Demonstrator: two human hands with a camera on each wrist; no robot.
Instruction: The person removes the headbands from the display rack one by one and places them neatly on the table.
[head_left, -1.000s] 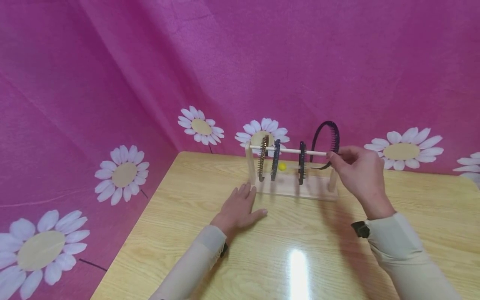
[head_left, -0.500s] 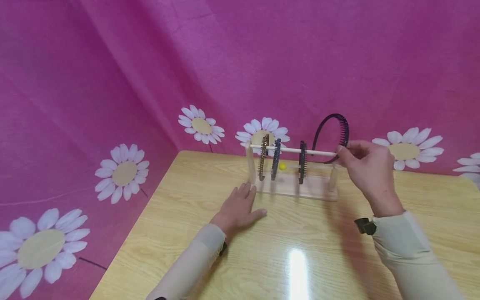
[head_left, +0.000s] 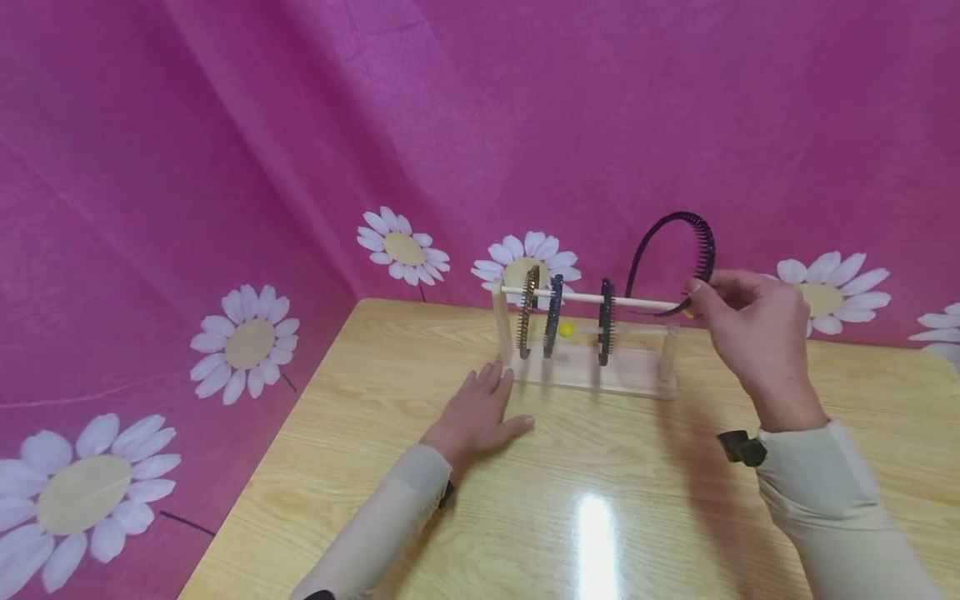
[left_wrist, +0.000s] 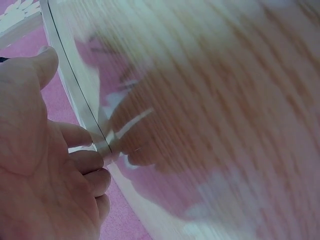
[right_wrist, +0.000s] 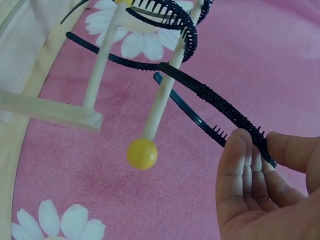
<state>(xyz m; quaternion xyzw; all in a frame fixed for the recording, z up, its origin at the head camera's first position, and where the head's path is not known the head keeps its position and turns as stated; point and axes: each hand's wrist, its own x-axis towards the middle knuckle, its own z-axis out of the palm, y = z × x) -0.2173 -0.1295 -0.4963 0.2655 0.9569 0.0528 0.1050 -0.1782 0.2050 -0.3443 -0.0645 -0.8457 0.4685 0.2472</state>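
Observation:
In the head view, my right hand [head_left: 761, 342] pinches a black toothed headband [head_left: 708, 246] between thumb and fingers at the right end of a wooden rack [head_left: 630, 379]. The right wrist view shows the headband's two ends pointing toward the upper rod, close to its yellow end ball [right_wrist: 142, 153]. On that rod hang a gold-brown headband [head_left: 524, 329], a dark blue headband [head_left: 552, 321] and another black headband [head_left: 604, 325]. My left hand [head_left: 472, 417] rests on the table with straight fingers, its fingertips at the rack's front left corner.
The rack stands on a wood-grain table [head_left: 360, 467] near its back edge. A second, lower rod carries a yellow ball [head_left: 566, 330]. Behind and to the left hangs a magenta cloth [head_left: 225, 167] with white daisies. A bright reflection lies on the tabletop.
My right hand has moved right and slightly up with the black headband, out toward the rod's end. The left hand and the other headbands stay in place.

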